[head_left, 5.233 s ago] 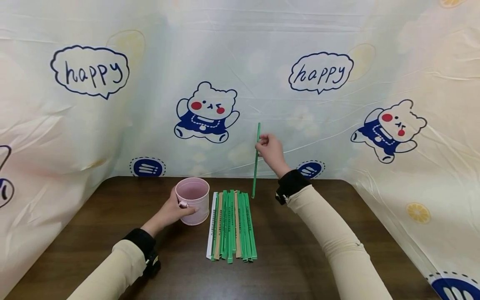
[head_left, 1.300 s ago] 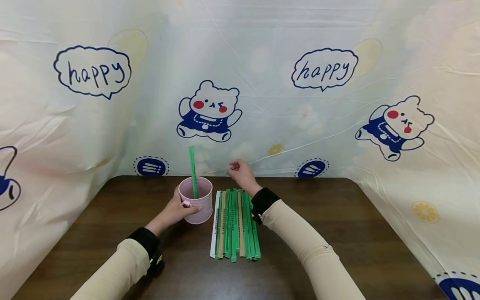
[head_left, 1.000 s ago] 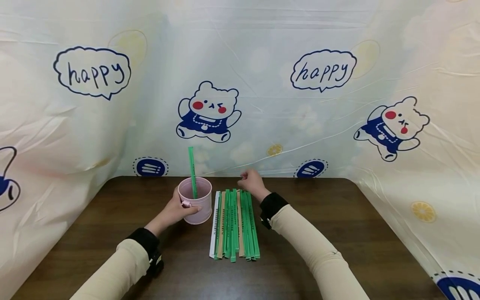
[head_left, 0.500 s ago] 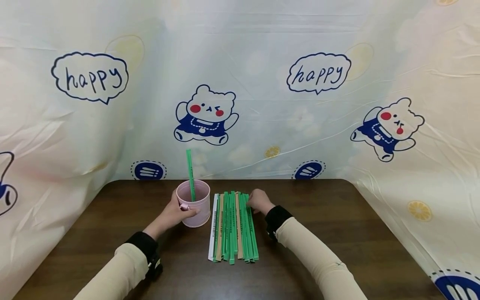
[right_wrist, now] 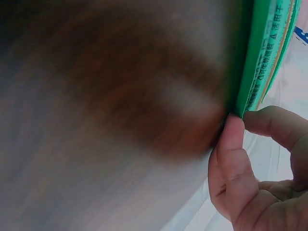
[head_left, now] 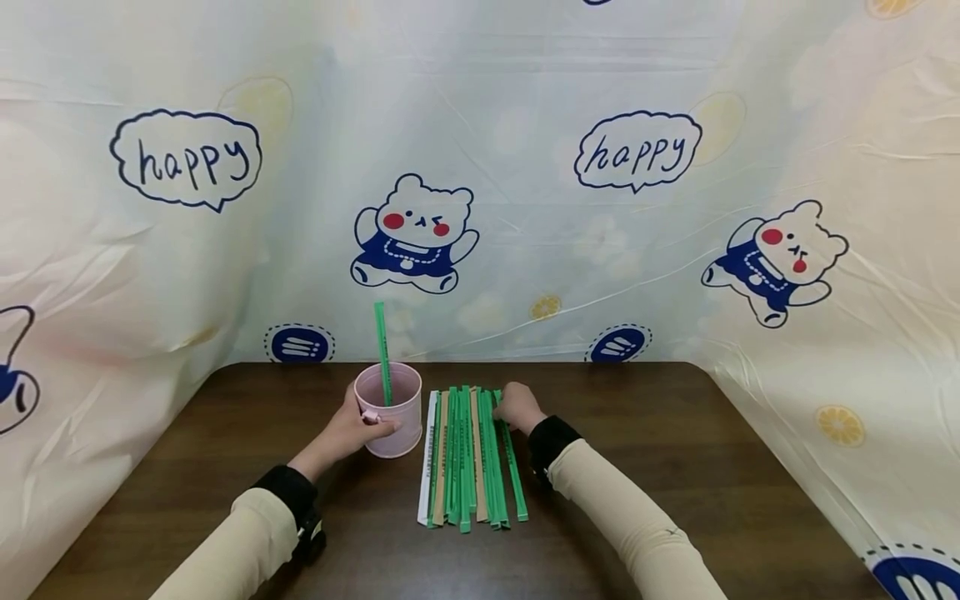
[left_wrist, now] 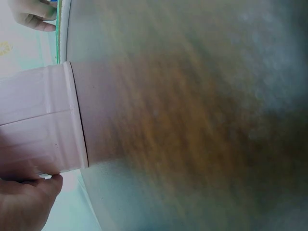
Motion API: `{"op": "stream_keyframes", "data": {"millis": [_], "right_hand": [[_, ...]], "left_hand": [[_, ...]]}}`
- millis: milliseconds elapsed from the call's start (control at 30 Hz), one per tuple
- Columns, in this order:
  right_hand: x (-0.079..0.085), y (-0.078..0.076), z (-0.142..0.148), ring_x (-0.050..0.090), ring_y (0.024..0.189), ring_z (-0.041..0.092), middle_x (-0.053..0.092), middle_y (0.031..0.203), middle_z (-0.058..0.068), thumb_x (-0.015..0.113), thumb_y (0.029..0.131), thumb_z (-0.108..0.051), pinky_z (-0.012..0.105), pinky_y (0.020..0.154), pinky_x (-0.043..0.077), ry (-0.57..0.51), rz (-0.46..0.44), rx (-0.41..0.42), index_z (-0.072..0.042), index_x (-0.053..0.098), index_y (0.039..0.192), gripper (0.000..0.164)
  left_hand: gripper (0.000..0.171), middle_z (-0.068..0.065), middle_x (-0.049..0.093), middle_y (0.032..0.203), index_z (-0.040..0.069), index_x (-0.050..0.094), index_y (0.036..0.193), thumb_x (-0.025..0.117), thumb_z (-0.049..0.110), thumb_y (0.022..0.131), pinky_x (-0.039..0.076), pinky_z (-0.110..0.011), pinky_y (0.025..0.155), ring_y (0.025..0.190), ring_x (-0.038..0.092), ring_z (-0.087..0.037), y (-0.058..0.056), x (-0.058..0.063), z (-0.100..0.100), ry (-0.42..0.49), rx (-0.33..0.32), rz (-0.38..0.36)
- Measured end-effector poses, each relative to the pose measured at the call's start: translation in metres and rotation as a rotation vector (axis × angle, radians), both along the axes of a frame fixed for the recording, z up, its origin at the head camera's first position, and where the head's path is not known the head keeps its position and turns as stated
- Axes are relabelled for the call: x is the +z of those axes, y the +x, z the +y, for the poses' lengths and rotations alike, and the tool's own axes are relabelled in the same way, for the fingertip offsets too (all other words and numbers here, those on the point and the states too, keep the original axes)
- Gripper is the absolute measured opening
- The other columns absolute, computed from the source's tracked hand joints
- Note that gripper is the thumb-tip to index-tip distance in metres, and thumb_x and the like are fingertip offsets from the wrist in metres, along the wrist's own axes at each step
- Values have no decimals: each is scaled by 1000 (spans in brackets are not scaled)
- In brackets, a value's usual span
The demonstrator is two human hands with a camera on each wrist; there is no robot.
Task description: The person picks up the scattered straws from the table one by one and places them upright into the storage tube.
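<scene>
Container: one pale pink, round, smooth-walled pail [head_left: 397, 432], upright on the dark brown wood-grain table [head_left: 645, 483], left of the strips. Rolled rim; a small pink fitting near my thumb; a seam line along the wall in the left wrist view. Contents: one long, flat, green strip with dark print [head_left: 381, 337], standing inside, leaning slightly, top well above the rim. Its lower end is hidden by the near wall.

Left hand [head_left: 347, 429]: curled around the pail's left side, thumb laid across the near wall; the other fingers are mostly hidden behind it.

Right hand [head_left: 519, 407]: thumb and fingertip pinch the far end of the rightmost flat green printed strip [head_left: 517, 487]. This strip slants away from its neighbours, near end apart from them, far end close beside them. I cannot tell whether its whole length touches the table.

Beside the pail: a row of long flat strips [head_left: 467, 475], lying lengthwise away from me, closely packed, some overlapping, near ends uneven. Mostly green, two tan among them, one white at the left edge. Dark characters run along several; the right wrist view shows these close to my fingers.
</scene>
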State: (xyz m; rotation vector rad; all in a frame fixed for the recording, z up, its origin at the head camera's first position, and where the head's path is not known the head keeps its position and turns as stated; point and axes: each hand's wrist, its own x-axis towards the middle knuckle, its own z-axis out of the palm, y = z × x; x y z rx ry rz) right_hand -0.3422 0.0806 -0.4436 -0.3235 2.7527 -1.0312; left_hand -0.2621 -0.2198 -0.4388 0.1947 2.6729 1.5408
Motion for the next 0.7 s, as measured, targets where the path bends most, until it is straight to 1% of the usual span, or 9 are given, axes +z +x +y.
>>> {"op": "stream_keyframes", "data": {"millis": [100,167,233,300,367,433,533,600,700], "right_hand": [[0,1,0,44,48,13,31,58,-3,65,92,5,24,53,43,3,-17,-20,-9,42,64,39],[1,2,1,46,51,14,43,69,2,65,92,4,26,53,45,-15,-27,-28,5,57,90,8],[2,1,1,45,53,14,45,77,4,65,92,5,27,54,44,-36,-34,-32,8,56,108,19],[2,0,3,44,52,14,42,73,1,65,91,5,26,53,42,-51,-34,-30,2,56,94,10],[2,-3,4,41,50,13,29,64,-4,65,90,6,26,52,39,-61,-29,-23,-12,39,69,38],[3,-6,5,38,47,12,17,61,-6,66,90,5,25,52,39,-64,-31,-25,-20,20,68,56],[7,-8,8,45,49,12,38,61,-1,68,90,1,27,54,48,-75,-30,-48,-11,38,62,42],[11,-9,9,57,57,15,60,83,13,69,91,-1,30,61,56,-77,-38,-72,4,60,83,12],[19,-11,11,69,76,28,62,129,28,68,93,-2,37,72,62,-80,-29,-93,11,57,130,41]], "left_hand": [[108,-34,29,154,-5,-3,156,77,25,89,34,-68,117,140,38,-51,1,-3,1,3,-3,-5],[108,-33,29,154,-4,-2,156,77,24,89,34,-68,118,140,38,-50,1,-4,1,9,2,-8],[108,-33,29,154,-3,-2,157,77,24,89,34,-68,118,140,37,-50,0,-3,1,14,2,-9],[108,-33,29,154,-3,-2,157,77,24,89,34,-68,118,140,38,-50,-1,-2,1,15,7,-5],[109,-33,29,154,-3,-3,157,77,24,89,34,-68,117,140,38,-50,-1,-1,1,16,6,0],[109,-33,29,154,-3,-3,157,77,25,89,34,-68,117,140,38,-50,-2,0,1,11,6,3],[109,-33,29,154,-4,-3,157,77,25,89,34,-68,117,140,38,-51,-1,0,1,3,4,2],[109,-33,29,154,-4,-3,157,77,25,89,34,-68,118,141,38,-51,-1,1,1,-2,3,-1],[108,-33,29,155,-3,-3,157,77,24,89,33,-68,118,141,37,-51,0,0,2,3,6,-7]]}}
